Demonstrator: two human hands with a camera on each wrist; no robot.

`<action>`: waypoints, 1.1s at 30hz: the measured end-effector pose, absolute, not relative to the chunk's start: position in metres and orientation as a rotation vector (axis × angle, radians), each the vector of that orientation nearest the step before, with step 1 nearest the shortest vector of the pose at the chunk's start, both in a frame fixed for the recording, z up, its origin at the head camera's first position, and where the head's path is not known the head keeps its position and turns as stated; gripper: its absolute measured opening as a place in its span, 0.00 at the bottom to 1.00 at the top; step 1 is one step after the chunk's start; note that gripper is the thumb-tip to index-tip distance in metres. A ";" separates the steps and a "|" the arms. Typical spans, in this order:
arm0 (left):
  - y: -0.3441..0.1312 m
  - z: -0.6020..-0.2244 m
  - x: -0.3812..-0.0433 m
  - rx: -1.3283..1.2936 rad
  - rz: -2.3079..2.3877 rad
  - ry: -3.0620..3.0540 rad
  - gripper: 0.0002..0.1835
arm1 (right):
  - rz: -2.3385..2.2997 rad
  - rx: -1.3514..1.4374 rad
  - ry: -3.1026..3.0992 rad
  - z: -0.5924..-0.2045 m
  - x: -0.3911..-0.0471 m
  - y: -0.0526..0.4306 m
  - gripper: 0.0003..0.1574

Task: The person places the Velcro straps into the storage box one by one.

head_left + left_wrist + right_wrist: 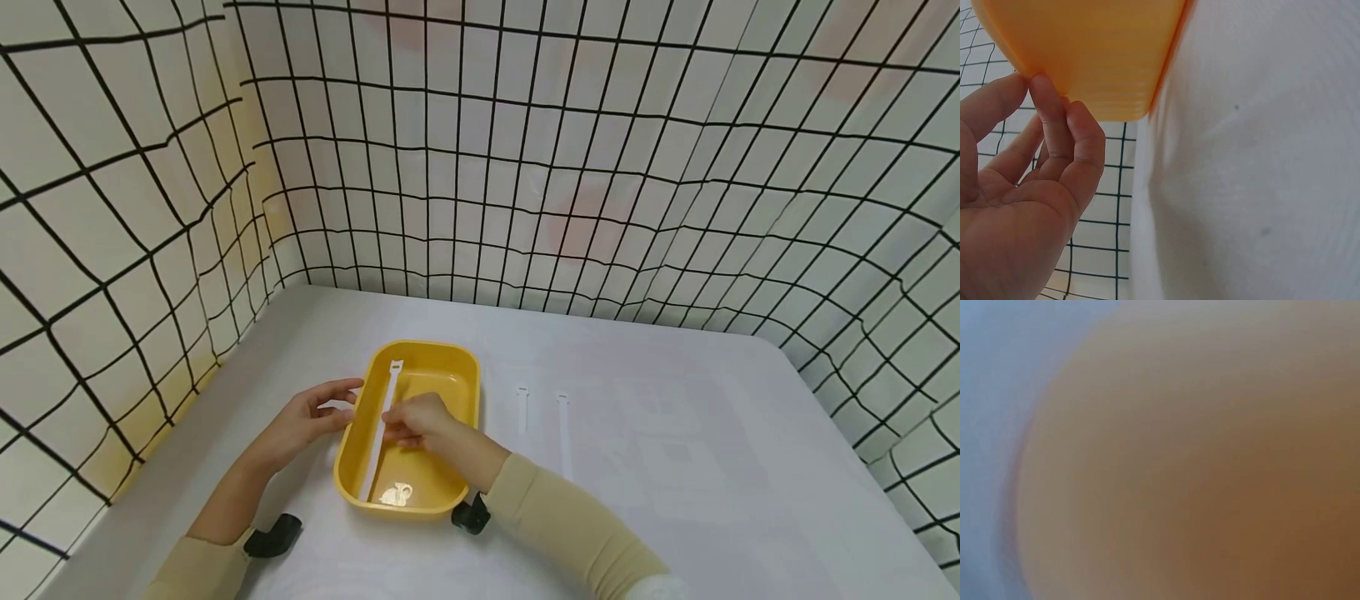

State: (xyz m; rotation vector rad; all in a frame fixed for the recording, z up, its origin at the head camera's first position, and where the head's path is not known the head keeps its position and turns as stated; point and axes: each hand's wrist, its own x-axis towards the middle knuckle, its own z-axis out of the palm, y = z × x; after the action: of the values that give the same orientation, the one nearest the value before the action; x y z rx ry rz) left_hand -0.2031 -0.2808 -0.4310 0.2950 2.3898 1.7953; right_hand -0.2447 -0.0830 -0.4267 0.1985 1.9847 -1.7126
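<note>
A yellow tray (450, 371) with rounded corners stands on the white table. Inside it, along its left side, a white cable tie (393, 379) with a slotted head runs lengthwise. My right hand (420, 421) reaches in over the tray and pinches this tie near its middle; the other fingers partly hide below it. At the tray's left side is my left hand (307, 421), fingers loosely bent and tips touching the tray's outer edge. The left wrist view shows this left hand (1041, 169) against the tray wall (1104, 56). Only a yellowish blur fills the right wrist view.
Two more white strips, a shorter one (522, 408) and a longer one (564, 429), lie right of the tray on the white table (712, 467). A black wire grid (491, 158) stands along the table's back and sides. Black wrist devices sit on both forearms.
</note>
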 end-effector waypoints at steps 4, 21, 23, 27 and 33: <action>-0.281 -0.430 -0.203 0.295 1.788 2.395 0.29 | -1.685 0.202 2.008 -0.428 -0.245 -0.084 0.03; -0.281 -0.432 -0.204 0.293 1.792 2.399 0.29 | -1.492 0.257 2.217 -0.432 -0.246 -0.093 0.10; -0.280 -0.432 -0.203 0.294 1.795 2.397 0.29 | -1.460 0.259 2.248 -0.433 -0.247 -0.094 0.11; -0.280 -0.433 -0.203 0.296 1.802 2.388 0.29 | -1.416 0.256 2.297 -0.434 -0.246 -0.095 0.11; -0.280 -0.433 -0.203 0.291 1.795 2.393 0.29 | -1.388 0.236 2.355 -0.434 -0.245 -0.097 0.11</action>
State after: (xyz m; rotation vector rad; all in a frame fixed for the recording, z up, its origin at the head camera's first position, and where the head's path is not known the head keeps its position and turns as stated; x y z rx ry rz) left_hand -0.2027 -0.2802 -0.4328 0.2913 2.3932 1.7950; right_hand -0.2446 -0.0966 -0.4344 0.2362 2.3549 -1.3883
